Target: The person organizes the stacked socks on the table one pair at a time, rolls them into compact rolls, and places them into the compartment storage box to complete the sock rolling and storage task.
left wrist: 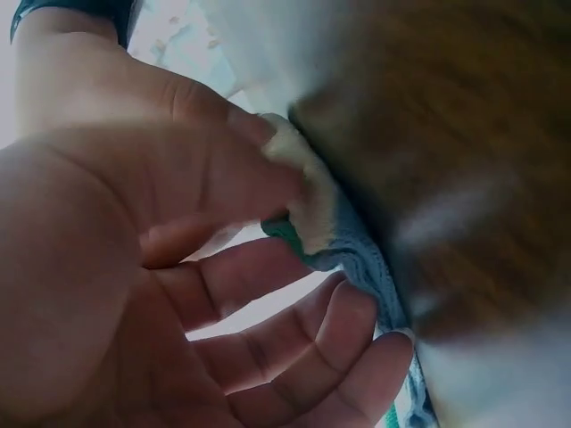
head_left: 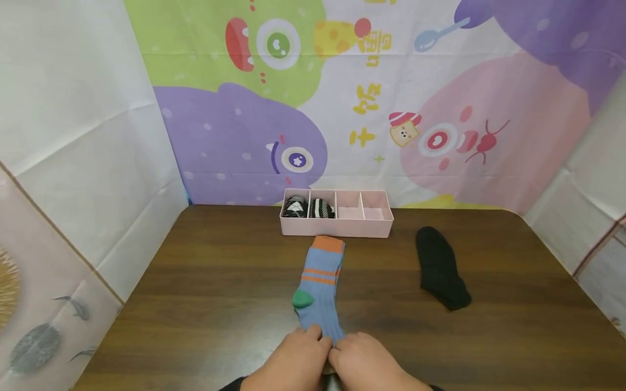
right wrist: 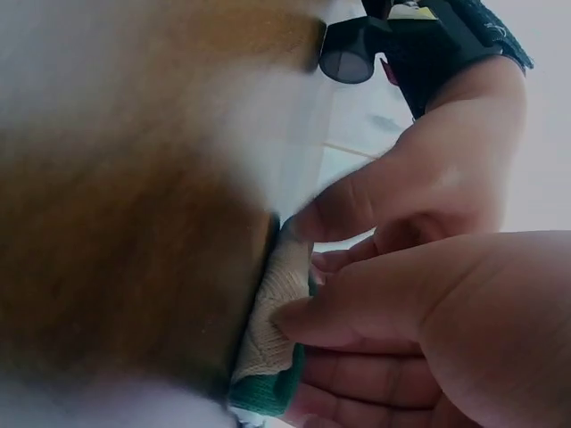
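Blue socks (head_left: 320,296) with an orange cuff, orange stripes and a green heel lie flat on the brown table, cuff away from me. They look layered as a pair along the right edge. At the near end, my left hand (head_left: 295,358) and right hand (head_left: 371,361) stand side by side over the toe. In the left wrist view, thumb and fingers pinch the cream toe (left wrist: 308,187) from the left. My right thumb presses the cream and green toe end (right wrist: 272,330) against the curled fingers behind it. The hands partly cover the toe in the head view.
A pink divided box (head_left: 336,228) stands at the table's back edge, just beyond the cuff. Its two left compartments hold a rolled black-and-white sock (head_left: 295,207) and a striped rolled sock (head_left: 321,208). Flat black socks (head_left: 440,269) lie to the right. A printed curtain (head_left: 362,163) hangs behind.
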{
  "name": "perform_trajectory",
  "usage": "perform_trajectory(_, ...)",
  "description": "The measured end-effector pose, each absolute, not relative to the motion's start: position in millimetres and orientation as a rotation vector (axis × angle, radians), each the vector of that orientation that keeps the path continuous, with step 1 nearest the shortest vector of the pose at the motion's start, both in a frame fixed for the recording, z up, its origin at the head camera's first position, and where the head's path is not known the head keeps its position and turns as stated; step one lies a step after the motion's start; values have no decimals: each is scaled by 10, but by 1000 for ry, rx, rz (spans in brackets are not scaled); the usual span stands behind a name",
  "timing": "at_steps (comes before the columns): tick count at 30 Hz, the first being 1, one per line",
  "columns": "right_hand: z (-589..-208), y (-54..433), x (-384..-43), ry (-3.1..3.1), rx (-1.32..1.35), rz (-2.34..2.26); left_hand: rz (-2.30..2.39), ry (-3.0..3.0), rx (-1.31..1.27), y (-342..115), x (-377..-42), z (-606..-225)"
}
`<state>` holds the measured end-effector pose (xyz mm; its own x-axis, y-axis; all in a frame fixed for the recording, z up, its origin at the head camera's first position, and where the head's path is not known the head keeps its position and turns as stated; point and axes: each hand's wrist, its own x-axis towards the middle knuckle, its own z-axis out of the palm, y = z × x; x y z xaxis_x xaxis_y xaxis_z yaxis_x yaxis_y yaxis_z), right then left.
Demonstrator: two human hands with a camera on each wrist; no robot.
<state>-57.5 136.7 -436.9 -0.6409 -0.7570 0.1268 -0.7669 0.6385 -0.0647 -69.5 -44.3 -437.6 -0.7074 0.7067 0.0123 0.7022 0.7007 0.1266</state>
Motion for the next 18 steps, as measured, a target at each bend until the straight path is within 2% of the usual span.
perform_trajectory(8, -4382, 1409, -602, -2780, 1305, 274, 151, 2886, 1198, -439, -680, -4383)
perform_trajectory(18, -4379, 1424, -667, -2886, 1265, 467, 305, 2825, 1079, -435, -726, -4350)
